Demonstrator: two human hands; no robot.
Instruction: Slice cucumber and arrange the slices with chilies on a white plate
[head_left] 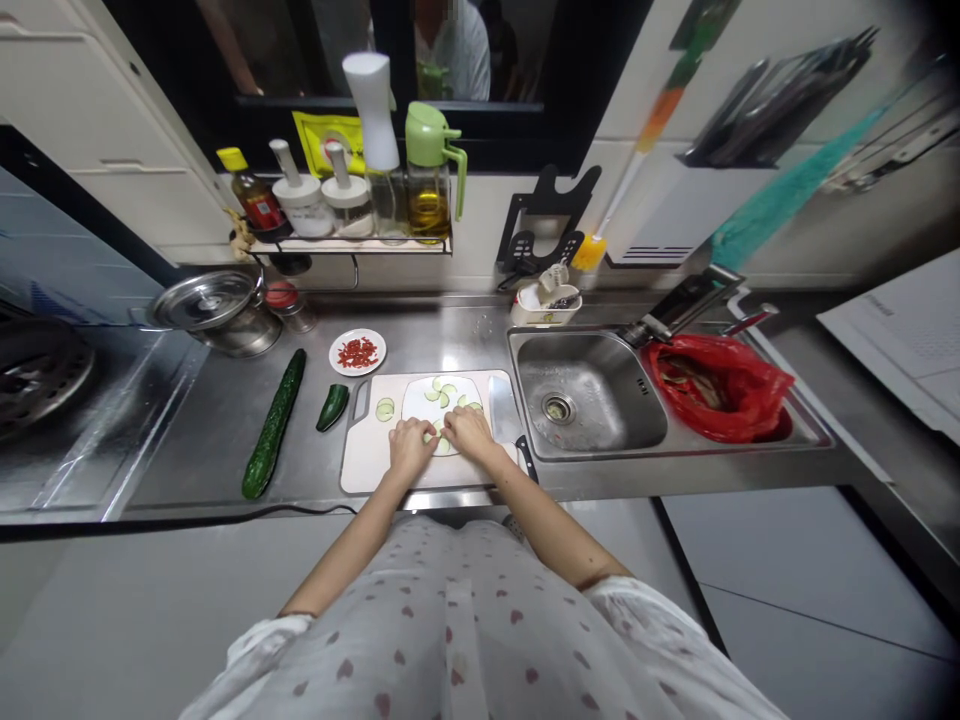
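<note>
On the cutting board point(369, 462) lies a white plate point(417, 394) with cucumber slices point(441, 392) arranged in overlapping curves. Over the plate's near part, my left hand point(411, 447) pinches at a cucumber slice point(430, 433). My right hand point(468, 432) is just beside it, its fingers closed and bent down among the slices at the plate's near middle. What lies right under its fingertips is partly hidden. A few more slices point(385, 409) rest on the board left of the plate. A knife point(506, 410) with a black handle lies along the board's right side.
A whole cucumber point(275, 425) and a cut cucumber piece point(332, 408) lie on the counter to the left. Behind them is a small plate point(335, 362) of chopped red pieces. The sink point(592, 395) and a red plastic bag point(720, 385) are to the right.
</note>
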